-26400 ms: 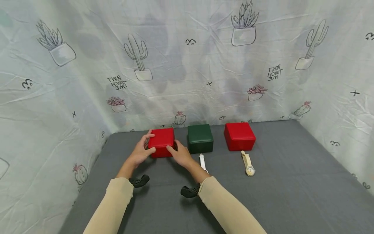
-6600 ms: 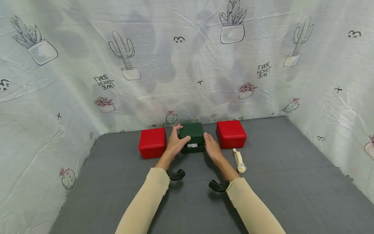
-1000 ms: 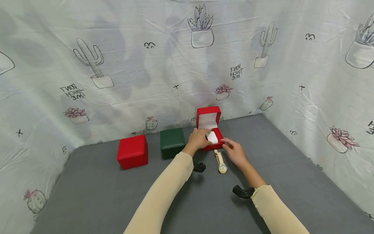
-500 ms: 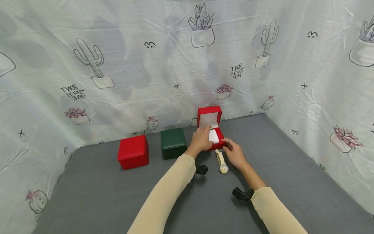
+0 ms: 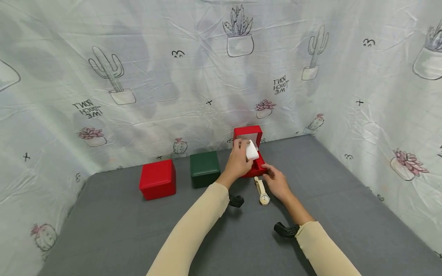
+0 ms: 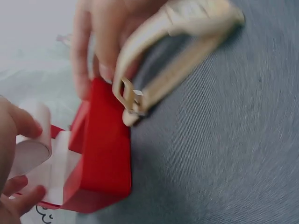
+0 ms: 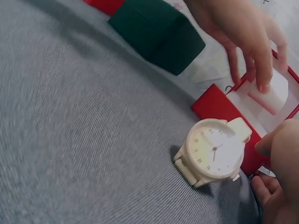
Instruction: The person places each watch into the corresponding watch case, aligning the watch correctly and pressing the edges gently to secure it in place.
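Note:
My left hand (image 5: 238, 159) pinches a white watch cushion (image 5: 251, 150) between thumb and fingers, raised and tilted above the open red watch box (image 5: 248, 129). That box stands at the back right with its lid upright and a pale lining inside. At its front right corner, my right hand (image 5: 277, 184) grips the box wall, thumb on the front in the right wrist view. A cream watch (image 5: 263, 196) lies just in front of the box, its strap buckled in a loop in the left wrist view. In the right wrist view its white dial (image 7: 215, 148) faces the camera.
A closed dark green box (image 5: 205, 168) stands to the left of the open one. Farther left sits a closed red box (image 5: 157, 180). All rest on a grey cloth-covered table (image 5: 121, 226), with a printed curtain (image 5: 148, 115) hanging close behind.
My left hand has lifted the white cushion up out of the open red box, where it sat before. The right hand has stayed at the box's corner. Earlier that box was closed.

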The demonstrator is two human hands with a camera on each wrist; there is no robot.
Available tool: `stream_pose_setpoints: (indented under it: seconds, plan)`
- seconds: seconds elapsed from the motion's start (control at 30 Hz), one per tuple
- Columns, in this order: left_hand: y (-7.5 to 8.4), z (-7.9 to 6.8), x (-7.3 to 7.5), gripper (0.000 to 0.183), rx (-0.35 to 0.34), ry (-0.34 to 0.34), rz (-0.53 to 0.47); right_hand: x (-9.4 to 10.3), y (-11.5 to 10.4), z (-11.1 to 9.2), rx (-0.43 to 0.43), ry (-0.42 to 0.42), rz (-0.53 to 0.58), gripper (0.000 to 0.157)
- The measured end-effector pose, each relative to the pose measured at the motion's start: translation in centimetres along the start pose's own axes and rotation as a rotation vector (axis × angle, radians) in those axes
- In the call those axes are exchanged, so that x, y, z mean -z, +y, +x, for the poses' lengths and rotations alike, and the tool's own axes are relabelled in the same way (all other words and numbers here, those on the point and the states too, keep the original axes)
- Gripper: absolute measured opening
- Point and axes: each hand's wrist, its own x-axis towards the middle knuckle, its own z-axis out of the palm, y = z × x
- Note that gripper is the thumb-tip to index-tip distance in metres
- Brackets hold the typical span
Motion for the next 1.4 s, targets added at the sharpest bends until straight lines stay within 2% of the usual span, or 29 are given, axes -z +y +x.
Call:
stream_pose_setpoints:
  seconds: [0.07,0.13,0.23,0.37,0.43,0.53,0.7,0.83,0.97,1.03,1.2,1.3,1.4]
  plan:
    - [-0.1,-0.4,0.3,0.063,0.036,0.0,-0.14,0.2,-0.1,-0.1,-0.011,-0.014,-0.004,0.037]
    - [-0.2,-1.1,0.6,0.063,0.06,-0.007,-0.235,0.6,-0.4,-0.4,-0.027,-0.019,0.004,0.037]
    - [-0.4,-2.5,0.8,0.06,0.071,-0.027,-0.311,1.2,-0.7,-0.9,-0.024,-0.002,0.014,0.037]
    - [-0.7,-4.6,1.0,0.056,0.079,-0.056,-0.408,2.1,-1.0,-1.8,0.027,0.04,-0.008,0.036]
    - [-0.9,-5.5,1.2,0.055,0.096,-0.068,-0.468,2.6,-0.9,-2.2,0.049,0.023,-0.022,0.037]
    - [-1.3,-6.6,1.4,0.054,0.132,-0.085,-0.571,3.2,-0.7,-2.5,0.076,-0.085,-0.026,0.045]
    - [-1.9,-8.0,2.1,0.05,0.219,-0.124,-0.749,3.8,-0.7,-2.8,0.104,-0.336,-0.108,0.072]
    - [-2.1,-8.9,2.4,0.048,0.266,-0.151,-0.84,3.7,-1.0,-2.7,0.129,-0.414,-0.229,0.086]
    - [-2.2,-9.5,2.4,0.048,0.259,-0.167,-0.911,3.3,-0.8,-2.5,0.182,-0.401,-0.336,0.087]
    - [-2.1,-9.7,2.4,0.049,0.247,-0.175,-0.937,3.2,-0.6,-2.5,0.2,-0.38,-0.345,0.085]
    - [-2.2,-10.2,2.2,0.049,0.225,-0.179,-0.963,3.0,-0.1,-2.6,0.184,-0.321,-0.266,0.066]
    - [-2.4,-10.5,2.1,0.049,0.226,-0.183,-0.955,2.8,0.1,-2.5,0.161,-0.283,-0.222,0.051]
    - [-2.5,-10.7,2.1,0.048,0.226,-0.187,-0.943,2.6,0.1,-2.5,0.155,-0.25,-0.21,0.044]
